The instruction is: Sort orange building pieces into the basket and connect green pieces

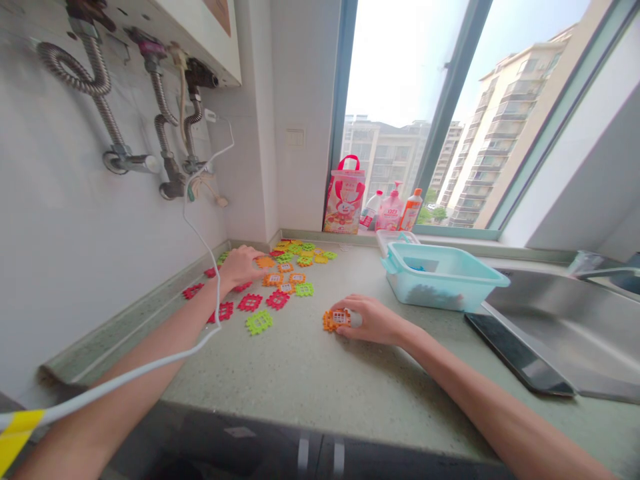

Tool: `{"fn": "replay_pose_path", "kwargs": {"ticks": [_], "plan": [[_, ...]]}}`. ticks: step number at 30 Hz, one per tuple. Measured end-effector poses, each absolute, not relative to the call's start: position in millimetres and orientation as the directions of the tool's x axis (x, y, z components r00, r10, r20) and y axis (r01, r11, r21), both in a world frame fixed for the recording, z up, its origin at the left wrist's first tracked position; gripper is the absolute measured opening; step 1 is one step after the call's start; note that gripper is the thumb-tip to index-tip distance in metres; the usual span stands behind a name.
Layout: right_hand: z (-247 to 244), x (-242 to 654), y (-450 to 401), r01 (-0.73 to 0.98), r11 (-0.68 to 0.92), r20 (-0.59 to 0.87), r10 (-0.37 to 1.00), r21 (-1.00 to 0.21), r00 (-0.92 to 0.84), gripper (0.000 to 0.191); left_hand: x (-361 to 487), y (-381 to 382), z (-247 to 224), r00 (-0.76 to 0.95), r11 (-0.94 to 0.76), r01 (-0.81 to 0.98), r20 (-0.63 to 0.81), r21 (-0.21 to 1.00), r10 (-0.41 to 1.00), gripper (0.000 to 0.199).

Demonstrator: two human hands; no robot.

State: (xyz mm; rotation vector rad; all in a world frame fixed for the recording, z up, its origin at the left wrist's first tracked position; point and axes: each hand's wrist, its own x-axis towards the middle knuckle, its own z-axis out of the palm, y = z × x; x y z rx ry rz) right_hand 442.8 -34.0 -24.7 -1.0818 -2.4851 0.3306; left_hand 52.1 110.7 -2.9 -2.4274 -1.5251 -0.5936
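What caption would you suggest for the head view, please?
Left hand touches coloured plastic tiles; right hand grips orange tiles.

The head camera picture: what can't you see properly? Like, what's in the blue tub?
In the head view:
- Inside the aqua plastic tub: its cloudy walls blur the dark contents.
- The orange plastic piece under the right hand: fingers cover most of it.
- Under the left hand: the hand hides anything there.
- The bottles: labels too small to read.
- The steel sink: cut off by the right edge.
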Motion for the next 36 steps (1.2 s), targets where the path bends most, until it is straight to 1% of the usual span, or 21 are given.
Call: {"fn": "replay_pose_path", "kwargs": {"ticks": [2,4,9,14,18,20,23,26,29,32,36], "plan": [[-24.2,442.8,-34.5,0.641,0.671,0.270,0.740,-0.373,-0.617,0.038,52.6,110.0,-2.8,0.463,-0.556,0.819,0.406,0.144,0.788,0.053],[-23.9,443.3,-35.1,0.639,0.671,0.269,0.739,-0.377,-0.617,0.038,52.7,110.2,-5.1,0.514,-0.604,0.775,0.369,0.187,0.774,0.050],[-24.5,444.5,-35.3,0.633,0.676,0.276,0.734,-0.377,-0.620,0.037,52.7,110.7,-11.7,0.554,-0.618,0.756,0.294,0.215,0.779,0.043],[-23.5,444.2,-35.4,0.640,0.672,0.260,0.738,-0.373,-0.623,0.038,52.1,111.5,-15.5,0.549,-0.600,0.758,0.246,0.255,0.799,0.049],[-22.9,444.4,-35.6,0.638,0.674,0.258,0.735,-0.371,-0.627,0.037,52.1,112.7,-16.6,0.497,-0.548,0.782,0.235,0.296,0.836,0.053],[-23.3,444.7,-35.3,0.636,0.678,0.265,0.732,-0.369,-0.627,0.037,53.3,111.9,-14.2,0.453,-0.507,0.813,0.237,0.287,0.860,0.055],[-23.9,444.6,-34.6,0.635,0.679,0.271,0.732,-0.369,-0.625,0.037,57.3,107.6,-7.6,0.396,-0.461,0.859,0.282,0.224,0.874,0.060],[-23.7,444.2,-34.5,0.631,0.683,0.272,0.728,-0.369,-0.629,0.036,65.0,100.0,-1.8,0.392,-0.475,0.856,0.344,0.203,0.853,0.064],[-23.2,443.7,-34.8,0.629,0.683,0.276,0.728,-0.370,-0.628,0.036,75.0,91.8,-0.9,0.478,-0.572,0.789,0.363,0.223,0.800,0.064],[-23.2,443.5,-34.9,0.630,0.683,0.282,0.728,-0.369,-0.625,0.036,82.8,85.3,-3.4,0.605,-0.688,0.677,0.333,0.263,0.723,0.057],[-23.3,443.9,-34.9,0.629,0.682,0.278,0.729,-0.374,-0.625,0.036,87.1,80.0,-6.0,0.671,-0.727,0.595,0.286,0.343,0.685,0.056]]}}
